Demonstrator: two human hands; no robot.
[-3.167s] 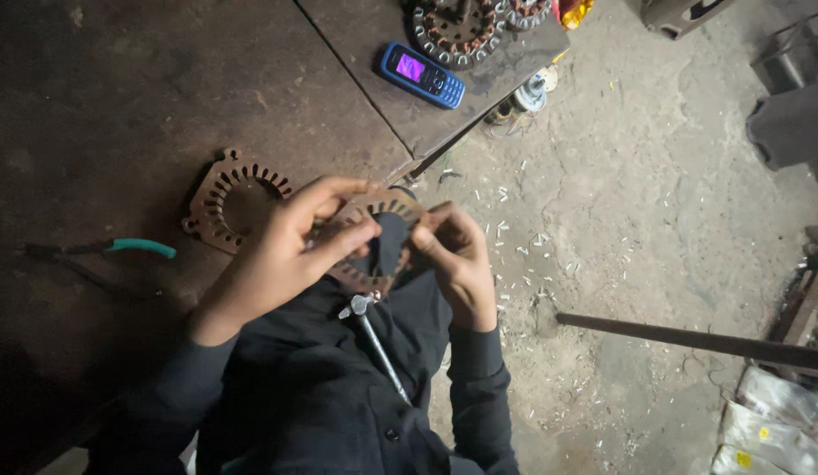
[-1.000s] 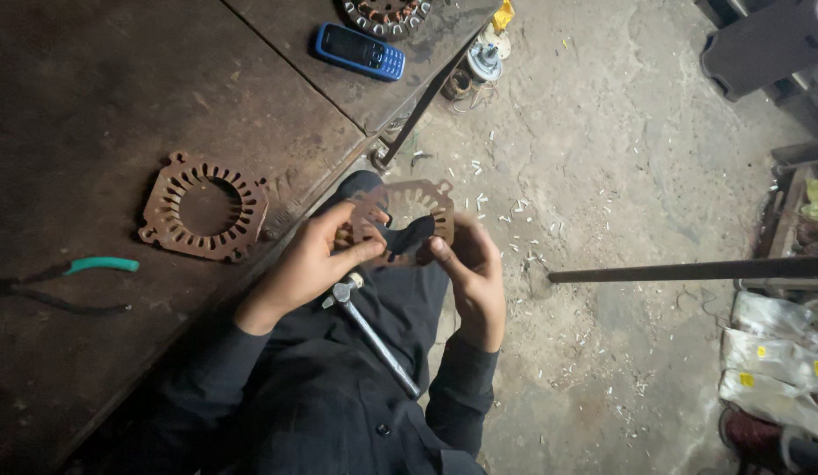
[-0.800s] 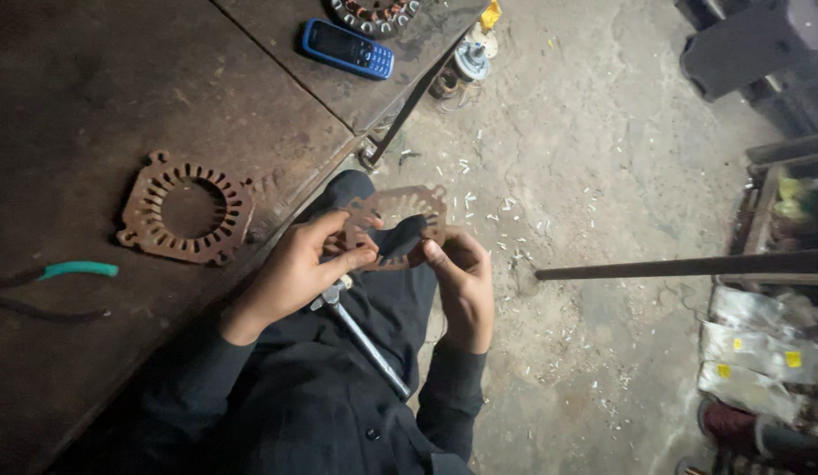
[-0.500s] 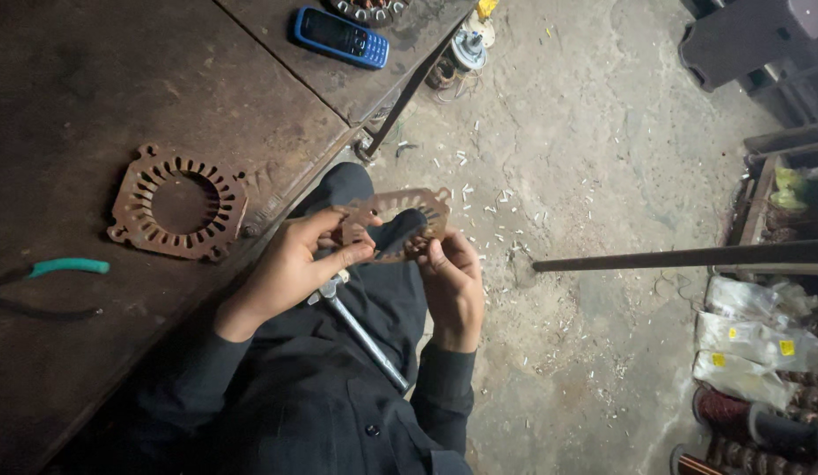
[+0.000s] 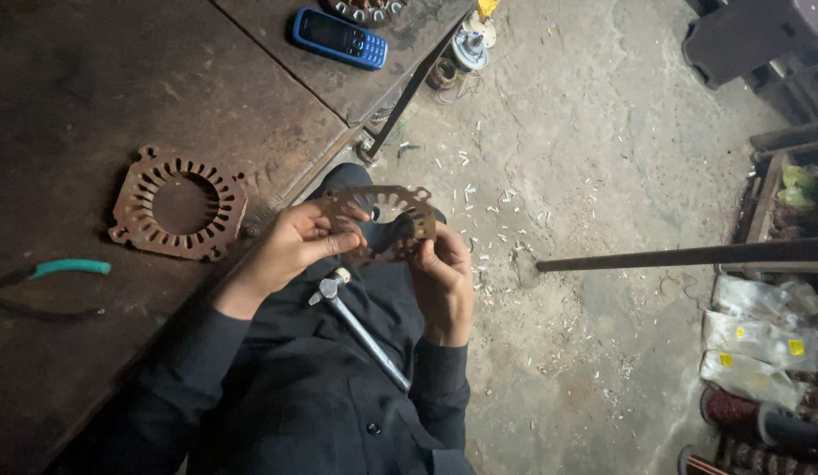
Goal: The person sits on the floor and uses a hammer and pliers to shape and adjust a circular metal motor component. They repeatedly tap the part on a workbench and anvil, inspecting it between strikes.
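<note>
Viewing from above, a thin rusty slotted ring (image 5: 380, 222) is seen held over the lap between both hands. The left hand (image 5: 290, 251) is closed on the ring's left edge, with thumb and fingertips pinching the metal. The right hand (image 5: 444, 273) is closed on the ring's right edge, its fingers curled around the rim. The ring is tilted towards the camera, and dark clothing is visible through its central opening.

A metal rod with a fitted head (image 5: 360, 330) is laid across the lap just below the hands; it is not touched by either hand. A second, thicker slotted ring (image 5: 178, 208) is laid flat on the dark workbench (image 5: 92, 97), near the left hand but apart from it. Pliers with a green handle (image 5: 48, 280) are placed further left on the bench. A blue mobile phone (image 5: 339, 38) is laid near the bench's far edge. The concrete floor (image 5: 594, 176) is strewn with small pale scraps.
</note>
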